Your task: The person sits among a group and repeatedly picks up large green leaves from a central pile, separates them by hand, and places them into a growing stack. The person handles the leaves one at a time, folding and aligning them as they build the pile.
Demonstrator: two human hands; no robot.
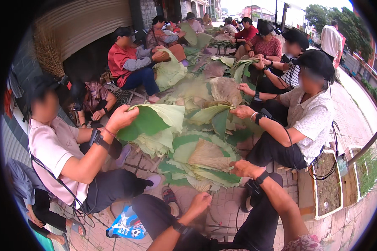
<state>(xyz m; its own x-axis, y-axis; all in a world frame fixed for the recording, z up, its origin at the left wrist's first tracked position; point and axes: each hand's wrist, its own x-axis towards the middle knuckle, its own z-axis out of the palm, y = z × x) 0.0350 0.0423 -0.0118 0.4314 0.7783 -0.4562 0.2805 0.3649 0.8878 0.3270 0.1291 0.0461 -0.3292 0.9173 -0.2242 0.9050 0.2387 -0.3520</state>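
Note:
In front of my knees lies a pile of large lotus leaves (184,148), green and pale green, spread flat over one another. On top is a dry brownish lotus leaf (209,155), its right edge pinched between the fingers of my right hand (248,169). My left hand (200,203) hovers over my lap, apart from the leaves, with its fingers curled in; whatever they may hold is hidden.
At left, a person's hand (123,117) lifts a green leaf (148,121); at right another person's hand (242,111) grips leaves. More people sit along both sides. A blue bag (127,224) lies by my left leg. Soil-filled planters (327,184) stand at right.

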